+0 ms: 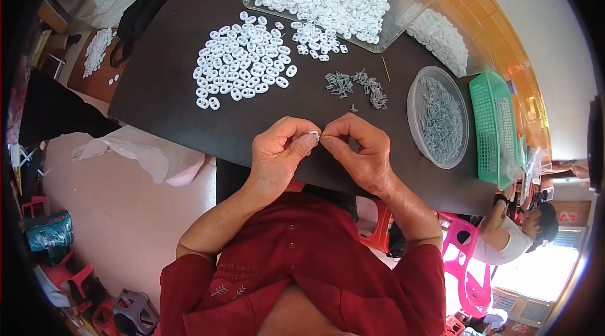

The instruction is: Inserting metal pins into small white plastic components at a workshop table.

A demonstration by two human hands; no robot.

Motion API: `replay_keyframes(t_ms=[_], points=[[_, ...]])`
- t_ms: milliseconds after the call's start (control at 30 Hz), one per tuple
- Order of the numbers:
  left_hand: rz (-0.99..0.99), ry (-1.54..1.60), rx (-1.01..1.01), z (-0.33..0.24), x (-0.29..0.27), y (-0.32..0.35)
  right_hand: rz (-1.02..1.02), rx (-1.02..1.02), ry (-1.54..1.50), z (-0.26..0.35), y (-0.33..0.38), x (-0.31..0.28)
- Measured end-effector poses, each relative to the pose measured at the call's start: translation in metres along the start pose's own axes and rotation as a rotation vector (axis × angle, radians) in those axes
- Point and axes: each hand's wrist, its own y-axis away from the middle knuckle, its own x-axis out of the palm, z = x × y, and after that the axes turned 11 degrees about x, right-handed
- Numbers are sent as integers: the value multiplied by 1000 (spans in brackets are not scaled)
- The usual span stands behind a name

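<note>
My left hand (277, 150) pinches a small white plastic piece (313, 135) between thumb and forefinger, just above the near edge of the dark table (164, 77). My right hand (362, 147) meets it fingertip to fingertip and holds a tiny grey metal part (321, 139) against the white piece. Beyond my hands lies a heap of white oval plastic pieces (242, 62) and a small scatter of grey metal parts (356, 84).
A clear tray (391, 30) full of white pieces stands at the far side. A round clear bowl (438, 115) of grey metal parts and a green basket (495, 125) sit at the right. A white plastic bag (145, 153) hangs off the left edge. Another person (517, 235) sits at lower right.
</note>
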Motion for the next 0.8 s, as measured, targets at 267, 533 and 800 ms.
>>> replay_keyframes(t_ms=[267,533,800], points=[[10,-163,102,3,-4,0,23,7,7,1,-1,3],[3,-332,209,2,-4,0,16,8,8,0,-2,7],[1,-542,383,-2,-3,-2,61,171,-61,-1,-2,12]])
